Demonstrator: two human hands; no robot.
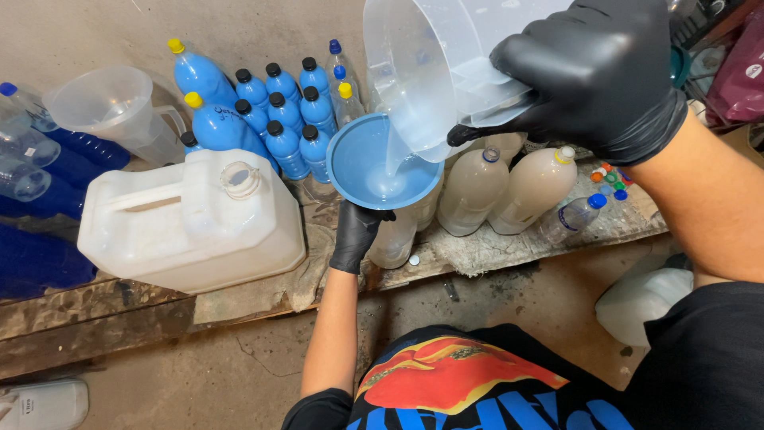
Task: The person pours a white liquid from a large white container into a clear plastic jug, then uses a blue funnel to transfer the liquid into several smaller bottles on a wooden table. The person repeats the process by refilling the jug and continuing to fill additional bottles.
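Observation:
My right hand (597, 76), in a black glove, grips a clear plastic jug (426, 64) and tilts it. A milky white liquid runs from its spout into a blue funnel (354, 163). My left hand (356, 235), also gloved in black, holds the funnel from below, over a plastic bottle (394, 239) that the funnel mostly hides. Two bottles of whitish liquid (509, 187) stand just to the right of the funnel.
A white jerrycan (183, 227) lies on its side at left on a low wooden board (95, 314). Several bottles of blue liquid (278, 111) stand behind it. A second clear jug (115, 107) and loose coloured caps (609, 179) are nearby.

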